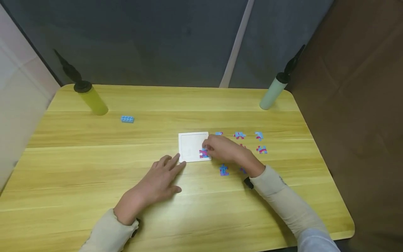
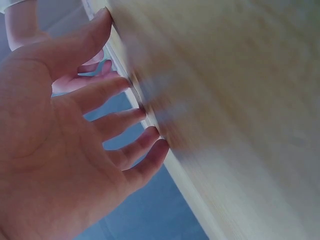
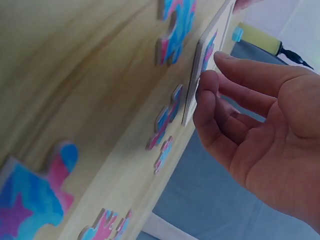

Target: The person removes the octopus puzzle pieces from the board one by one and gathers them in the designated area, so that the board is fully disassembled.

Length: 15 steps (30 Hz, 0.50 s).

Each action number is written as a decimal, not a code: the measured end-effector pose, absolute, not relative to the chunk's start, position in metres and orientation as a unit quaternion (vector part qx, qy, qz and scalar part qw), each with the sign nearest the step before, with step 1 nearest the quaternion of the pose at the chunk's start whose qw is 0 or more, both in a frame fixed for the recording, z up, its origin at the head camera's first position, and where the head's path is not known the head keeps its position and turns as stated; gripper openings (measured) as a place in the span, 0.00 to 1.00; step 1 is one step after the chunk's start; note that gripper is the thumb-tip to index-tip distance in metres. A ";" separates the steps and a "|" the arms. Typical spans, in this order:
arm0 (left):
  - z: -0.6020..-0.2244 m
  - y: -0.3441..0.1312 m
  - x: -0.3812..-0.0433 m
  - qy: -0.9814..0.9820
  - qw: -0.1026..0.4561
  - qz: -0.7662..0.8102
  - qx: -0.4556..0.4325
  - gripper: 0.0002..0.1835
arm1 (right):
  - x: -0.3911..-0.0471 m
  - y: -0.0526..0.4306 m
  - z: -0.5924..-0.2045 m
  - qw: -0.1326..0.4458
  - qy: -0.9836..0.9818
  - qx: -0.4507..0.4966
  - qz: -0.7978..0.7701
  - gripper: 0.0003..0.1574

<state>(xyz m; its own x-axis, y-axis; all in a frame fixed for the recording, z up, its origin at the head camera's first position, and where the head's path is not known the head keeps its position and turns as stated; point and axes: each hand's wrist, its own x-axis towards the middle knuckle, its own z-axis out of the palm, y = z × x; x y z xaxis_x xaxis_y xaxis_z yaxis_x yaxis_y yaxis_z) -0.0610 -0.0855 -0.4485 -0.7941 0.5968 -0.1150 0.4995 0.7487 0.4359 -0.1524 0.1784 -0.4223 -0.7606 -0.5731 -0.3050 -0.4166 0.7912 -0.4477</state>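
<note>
A white puzzle tray (image 1: 189, 147) with a raised rim lies on the table. Inside its lower right corner sits a blue-and-pink puzzle piece (image 1: 203, 153). My right hand (image 1: 225, 148) is over the tray's right edge, with curled thumb and fingers pinching at that piece; its fingertips partly cover the contact. In the right wrist view, the thumb and index finger come together beside the piece (image 3: 208, 52). My left hand (image 1: 158, 182) lies spread at the tray's lower left corner, two fingertips touching its edge. The left wrist view shows that palm with its fingers extended.
Several loose puzzle pieces (image 1: 261, 149) lie right of the tray, some partly behind my right hand and arm. A blue toy brick (image 1: 127, 119) is further back left. A yellow-green hand pump (image 1: 94, 101) and a pale green one (image 1: 272, 93) stand at the back corners.
</note>
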 end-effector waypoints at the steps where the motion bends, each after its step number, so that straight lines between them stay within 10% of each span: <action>1: -0.448 -0.085 -0.061 0.927 0.125 0.195 0.296 0.43 | -0.151 0.178 -0.422 0.217 0.922 -0.269 -0.178 0.18; 15: -0.447 -0.084 -0.061 0.929 0.130 0.190 0.291 0.43 | -0.147 0.175 -0.421 0.204 0.920 -0.267 -0.202 0.10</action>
<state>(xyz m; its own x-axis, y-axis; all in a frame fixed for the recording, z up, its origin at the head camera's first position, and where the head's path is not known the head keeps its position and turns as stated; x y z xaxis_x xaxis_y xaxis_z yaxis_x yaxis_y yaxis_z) -0.0610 -0.0835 -0.4471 -0.7968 0.5901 -0.1300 0.4917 0.7583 0.4281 -0.1467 0.1752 -0.4208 -0.7746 -0.5731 -0.2675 -0.4086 0.7764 -0.4799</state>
